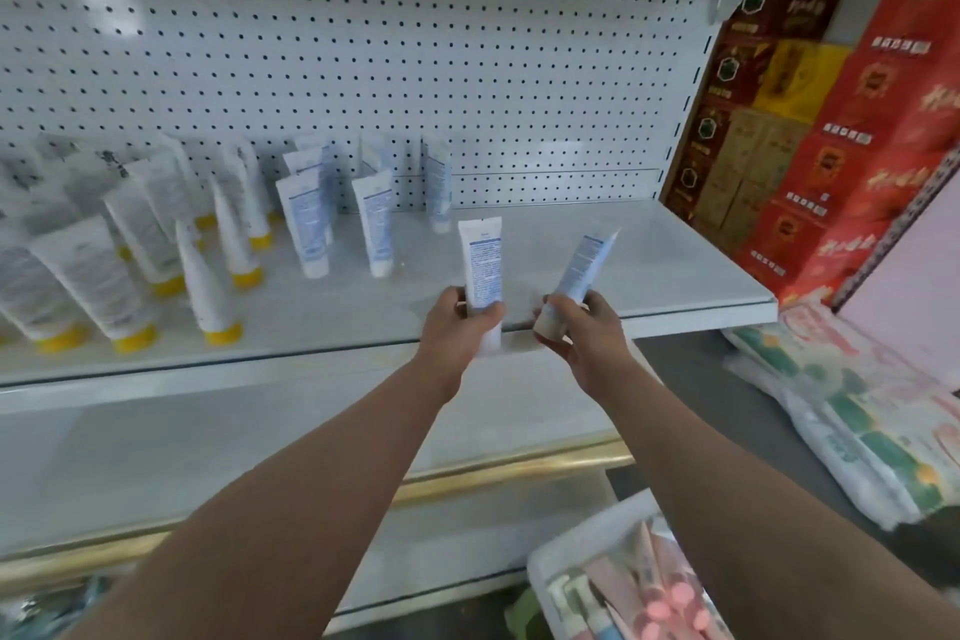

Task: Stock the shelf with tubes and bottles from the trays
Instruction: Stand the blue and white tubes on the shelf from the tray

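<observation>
Both hands were up at the front edge of the shelf, each gripping one tube. Left hand was wrapped around the lower end of a white tube with blue print, held upright, crimped end up. Right hand grasped a second white-and-blue tube near its cap, tilted with the top leaning right. The two tubes were near each other, not touching.

On the shelf: standing white-and-blue tubes mid-shelf toward the pegboard back, cap down. Left of them, yellow-capped white tubes ran to the shelf's left edge, also cap down; blurred. Shelf's right part was bare surface.

Tray with pink and white tubes sat bottom right, below the shelf. Red and brown boxes were stacked past the shelf's right edge.
</observation>
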